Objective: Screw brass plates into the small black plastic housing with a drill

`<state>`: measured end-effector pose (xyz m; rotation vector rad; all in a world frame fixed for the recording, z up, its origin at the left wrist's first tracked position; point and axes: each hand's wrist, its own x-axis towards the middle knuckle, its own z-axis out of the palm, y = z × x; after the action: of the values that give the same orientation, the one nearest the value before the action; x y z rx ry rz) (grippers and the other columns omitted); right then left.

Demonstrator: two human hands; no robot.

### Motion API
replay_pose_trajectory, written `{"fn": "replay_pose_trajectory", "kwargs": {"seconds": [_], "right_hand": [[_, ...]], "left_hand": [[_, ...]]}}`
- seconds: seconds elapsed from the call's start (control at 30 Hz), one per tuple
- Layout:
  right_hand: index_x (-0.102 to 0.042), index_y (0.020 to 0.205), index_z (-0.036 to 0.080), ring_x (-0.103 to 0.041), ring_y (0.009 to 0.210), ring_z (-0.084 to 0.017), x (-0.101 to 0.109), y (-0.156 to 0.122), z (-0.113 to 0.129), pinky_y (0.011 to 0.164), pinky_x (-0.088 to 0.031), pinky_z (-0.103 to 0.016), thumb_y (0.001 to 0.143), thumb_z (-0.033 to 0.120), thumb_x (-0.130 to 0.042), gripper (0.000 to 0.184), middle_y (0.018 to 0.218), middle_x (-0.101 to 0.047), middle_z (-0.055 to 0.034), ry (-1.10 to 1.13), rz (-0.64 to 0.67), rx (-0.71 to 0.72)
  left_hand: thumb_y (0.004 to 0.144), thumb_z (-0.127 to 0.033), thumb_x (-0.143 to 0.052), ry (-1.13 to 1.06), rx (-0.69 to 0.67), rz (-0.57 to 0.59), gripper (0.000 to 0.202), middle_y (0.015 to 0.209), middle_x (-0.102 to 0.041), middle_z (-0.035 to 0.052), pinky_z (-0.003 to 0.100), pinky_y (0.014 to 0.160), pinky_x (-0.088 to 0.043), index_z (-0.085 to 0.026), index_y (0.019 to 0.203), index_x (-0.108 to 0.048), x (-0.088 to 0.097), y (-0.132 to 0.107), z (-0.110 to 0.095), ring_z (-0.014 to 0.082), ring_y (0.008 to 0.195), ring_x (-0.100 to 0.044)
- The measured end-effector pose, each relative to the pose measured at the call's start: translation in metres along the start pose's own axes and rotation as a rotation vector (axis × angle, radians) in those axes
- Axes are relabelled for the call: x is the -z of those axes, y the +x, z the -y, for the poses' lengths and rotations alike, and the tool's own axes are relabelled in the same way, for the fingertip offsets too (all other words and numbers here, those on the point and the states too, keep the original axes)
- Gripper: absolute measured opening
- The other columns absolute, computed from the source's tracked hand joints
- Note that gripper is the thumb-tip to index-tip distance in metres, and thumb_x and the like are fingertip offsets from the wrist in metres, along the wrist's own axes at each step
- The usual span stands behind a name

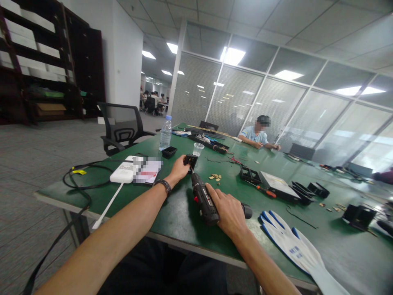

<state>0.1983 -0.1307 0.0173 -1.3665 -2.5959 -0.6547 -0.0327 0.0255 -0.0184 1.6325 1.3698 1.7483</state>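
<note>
My left hand (180, 167) is closed on a small black box-like part (190, 161), held up over the green table. In my right hand (227, 207) is a black cordless drill (204, 198) with a small red switch on its side. Its bit points away from me and reaches the black part; whether it sits in a screw I cannot make out. Just beyond the part stands a clear plastic cup (198, 149). Small brass-coloured pieces (215, 177) lie right of the drill's front end. A white and blue work glove (294, 246) lies to the right of my right hand.
On the green table (172, 213) stand a water bottle (166, 134) and a black tray (169, 152). A white adapter (124, 169) with cables lies left. Orange-handled screwdriver (266, 191), metal-topped box (278, 186) and black housings (358, 215) lie right. A co-worker (256, 133) sits across.
</note>
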Motion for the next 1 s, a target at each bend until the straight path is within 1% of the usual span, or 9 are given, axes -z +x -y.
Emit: {"fn": "replay_pose_trajectory", "kwargs": {"seconds": [0.23, 0.37, 0.53, 0.7, 0.8, 1.0], "right_hand": [[-0.024, 0.151, 0.023, -0.060, 0.089, -0.021, 0.0010, 0.0000, 0.0006, 0.075, -0.037, -0.032, 0.084, 0.020, -0.057, 0.075, 0.112, -0.062, -0.0063, 0.019, 0.004, -0.004], [-0.024, 0.152, 0.023, -0.060, 0.090, -0.021, 0.0009, 0.0001, 0.0007, 0.076, -0.038, -0.032, 0.086, 0.023, -0.056, 0.073, 0.114, -0.062, -0.0071, 0.021, 0.006, -0.005], [-0.023, 0.152, 0.023, -0.060, 0.092, -0.021, -0.0005, 0.0001, 0.0005, 0.078, -0.037, -0.032, 0.088, 0.025, -0.054, 0.071, 0.124, -0.059, -0.0085, 0.034, -0.017, -0.001], [-0.023, 0.152, 0.023, -0.058, 0.088, -0.021, -0.0028, -0.0001, -0.0005, 0.076, -0.037, -0.033, 0.088, 0.024, -0.055, 0.072, 0.112, -0.062, -0.0051, 0.030, -0.026, 0.007], [-0.022, 0.152, 0.023, -0.058, 0.088, -0.021, -0.0032, -0.0003, -0.0007, 0.076, -0.036, -0.033, 0.087, 0.027, -0.058, 0.075, 0.112, -0.061, -0.0060, 0.017, -0.023, 0.008], [-0.021, 0.153, 0.024, -0.058, 0.089, -0.021, -0.0029, 0.0001, -0.0001, 0.076, -0.036, -0.032, 0.085, 0.025, -0.059, 0.078, 0.113, -0.061, -0.0072, -0.006, 0.003, -0.008]], "left_hand": [[0.072, -0.004, -0.061, -0.003, 0.004, -0.005, 0.032, 0.106, -0.071, 0.0118, 0.032, 0.088, -0.050, -0.012, 0.103, -0.065, -0.0009, 0.0016, 0.0032, 0.0222, 0.097, -0.066], [0.073, -0.005, -0.061, -0.004, 0.001, -0.002, 0.031, 0.106, -0.071, 0.0118, 0.031, 0.088, -0.050, -0.013, 0.102, -0.065, -0.0007, 0.0018, 0.0036, 0.0222, 0.097, -0.066], [0.074, -0.005, -0.061, 0.000, 0.008, -0.006, 0.031, 0.106, -0.071, 0.0119, 0.032, 0.088, -0.050, -0.013, 0.103, -0.065, -0.0004, 0.0013, 0.0022, 0.0226, 0.097, -0.066], [0.074, -0.005, -0.060, -0.003, 0.009, -0.005, 0.033, 0.108, -0.071, 0.0112, 0.031, 0.088, -0.050, -0.014, 0.105, -0.065, 0.0001, 0.0005, 0.0008, 0.0220, 0.098, -0.066], [0.073, -0.004, -0.060, 0.004, 0.012, -0.004, 0.033, 0.107, -0.071, 0.0116, 0.032, 0.088, -0.050, -0.013, 0.105, -0.065, 0.0003, 0.0003, 0.0007, 0.0227, 0.097, -0.066], [0.073, -0.004, -0.061, 0.004, 0.011, -0.006, 0.032, 0.106, -0.071, 0.0113, 0.031, 0.089, -0.049, -0.013, 0.103, -0.065, -0.0007, 0.0015, 0.0016, 0.0221, 0.097, -0.066]]}}
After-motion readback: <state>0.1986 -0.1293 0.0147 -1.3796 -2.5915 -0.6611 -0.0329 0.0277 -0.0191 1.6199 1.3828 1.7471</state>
